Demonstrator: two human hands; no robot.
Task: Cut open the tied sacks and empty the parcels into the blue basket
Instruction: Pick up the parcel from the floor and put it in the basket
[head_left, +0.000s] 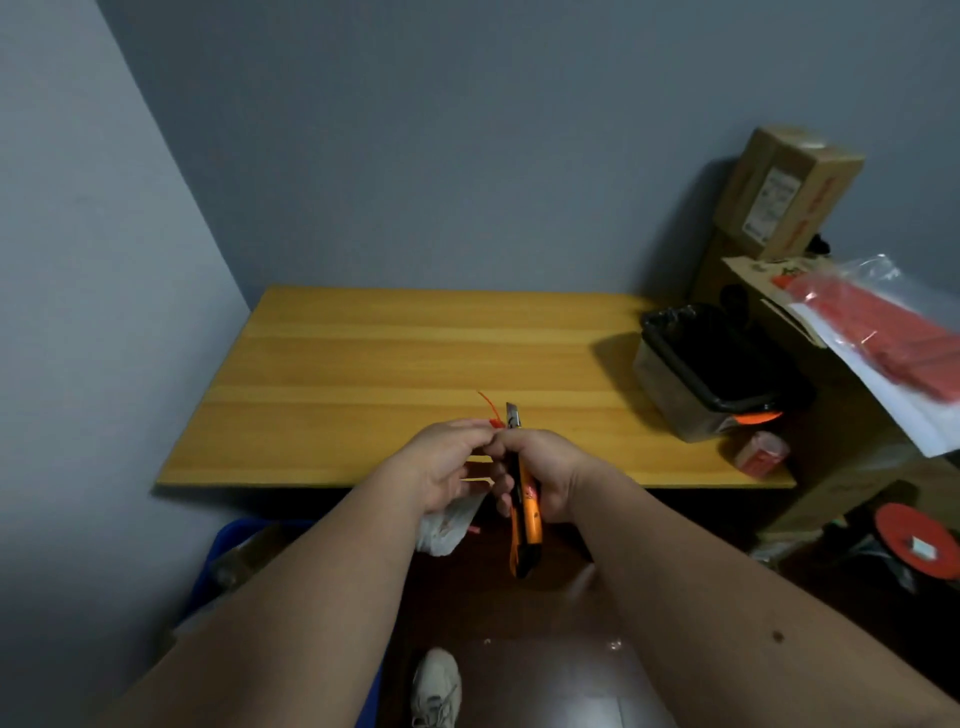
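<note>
Here the landmark is the desk (415, 358), and everything is placed against its near edge. Farthest left, below and in front of that edge, a corner of the blue basket (228, 540) shows behind the left forearm, with something dim inside it that I cannot make out. Next, just over the near edge, the left hand (441, 467) has its fingers curled, pinching the gathered neck of a small white sack (447, 525), which hangs down from the hand in front of the desk. A red tie (491, 408) sticks up from the pinch, above the desk's front strip. Immediately right of it, touching the left hand, the right hand (540, 473) is wrapped around an orange utility knife (524, 509), blade up and extended, its tip right beside the tie.

The step in hand looks like slicing that tie. To do it well, the left fingers should hold the neck taut and sit below the cut line, the blade should hook under the tie and draw away from the pinching fingertips, and the stroke should be short. Whether the edge already touches the tie is probably too blurred to say. Once cut, the sack wants carrying left, over the basket, before upending.
</note>
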